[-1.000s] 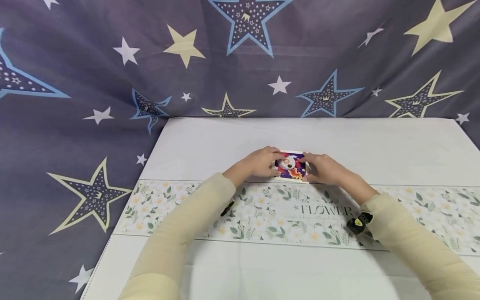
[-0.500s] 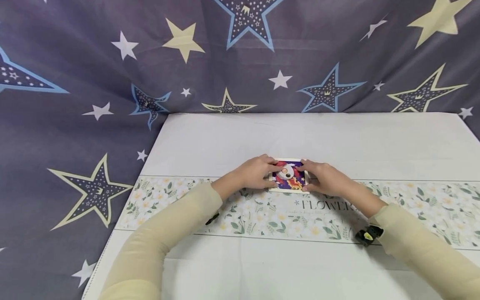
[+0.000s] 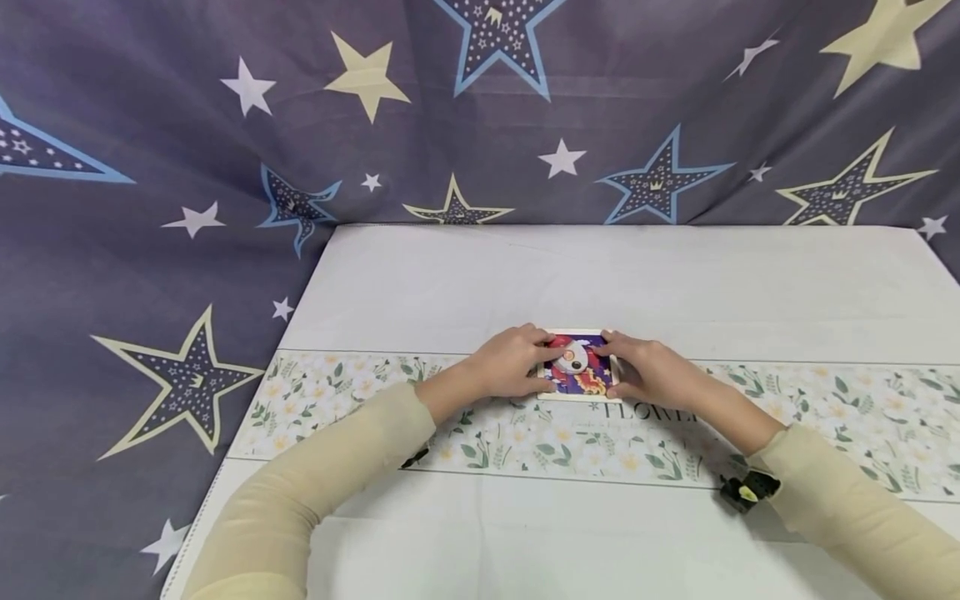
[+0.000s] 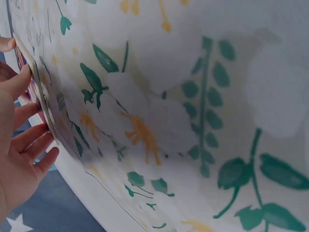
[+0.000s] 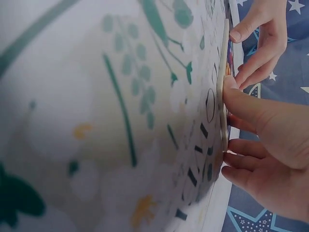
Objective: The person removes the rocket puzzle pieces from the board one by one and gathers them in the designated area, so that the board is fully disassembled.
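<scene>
A small square picture board (image 3: 576,367) with a cream border and a purple and red cartoon print lies face up near the middle of the table. My left hand (image 3: 513,362) grips its left side, thumb at the near corner and a finger reaching over the print. On the opposite side my right hand (image 3: 658,371) holds it the same way. In the left wrist view the board's pale thin edge (image 4: 42,92) shows beside the fingers. The right wrist view has both hands at the board, close over the cloth.
A white tablecloth (image 3: 480,275) with a flowered band (image 3: 517,450) and "FLOWER" lettering covers the table. Dark star-printed fabric (image 3: 225,142) hangs along the back and left edges. A black device (image 3: 750,490) sits at the right wrist.
Both hands have drawn the board toward the person, from the plain white part of the cloth onto the flowered band. Their hold looks the same. The head view has shifted slightly.
</scene>
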`<state>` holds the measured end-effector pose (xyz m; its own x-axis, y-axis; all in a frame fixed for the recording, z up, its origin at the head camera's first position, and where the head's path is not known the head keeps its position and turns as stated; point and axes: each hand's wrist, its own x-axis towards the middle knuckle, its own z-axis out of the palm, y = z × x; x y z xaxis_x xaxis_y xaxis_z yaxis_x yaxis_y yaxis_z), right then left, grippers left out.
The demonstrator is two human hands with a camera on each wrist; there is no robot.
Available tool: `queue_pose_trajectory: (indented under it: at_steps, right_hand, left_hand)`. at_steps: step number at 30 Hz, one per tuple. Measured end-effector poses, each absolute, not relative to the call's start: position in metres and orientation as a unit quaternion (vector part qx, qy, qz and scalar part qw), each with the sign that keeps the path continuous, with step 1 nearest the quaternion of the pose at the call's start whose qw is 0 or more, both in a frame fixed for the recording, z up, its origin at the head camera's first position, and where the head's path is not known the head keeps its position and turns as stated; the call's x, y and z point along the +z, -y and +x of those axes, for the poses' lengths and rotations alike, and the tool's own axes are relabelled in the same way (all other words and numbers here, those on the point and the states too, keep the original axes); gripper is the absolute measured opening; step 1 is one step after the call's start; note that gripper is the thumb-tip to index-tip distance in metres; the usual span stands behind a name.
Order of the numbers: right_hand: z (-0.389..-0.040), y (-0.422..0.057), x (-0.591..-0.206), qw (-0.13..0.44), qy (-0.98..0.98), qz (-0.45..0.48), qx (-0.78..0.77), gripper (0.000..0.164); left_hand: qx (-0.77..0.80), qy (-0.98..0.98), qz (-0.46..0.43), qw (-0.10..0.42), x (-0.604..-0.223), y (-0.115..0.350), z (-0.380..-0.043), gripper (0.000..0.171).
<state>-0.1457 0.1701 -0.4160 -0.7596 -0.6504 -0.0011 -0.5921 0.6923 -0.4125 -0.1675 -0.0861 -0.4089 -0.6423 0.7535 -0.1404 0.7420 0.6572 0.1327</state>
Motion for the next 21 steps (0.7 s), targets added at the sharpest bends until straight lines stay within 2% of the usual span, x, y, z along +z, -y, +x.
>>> queue_pose_trajectory:
  at_steps: [8,21]
  right_hand:
    - [-0.1477,-0.1677,-0.4224,0.075,-0.915,-0.339,-0.205,0.060]
    - [-0.1487,-0.1722,-0.4215,0.070,-0.915,-0.334,-0.217,0.060]
  left_hand:
    - [-0.040,-0.905,0.412,0.094,-0.4149,0.0851,-0.1617,0.061]
    - [-0.044,-0.904,0.420,0.071,-0.4156,0.0836,-0.1603,0.060]
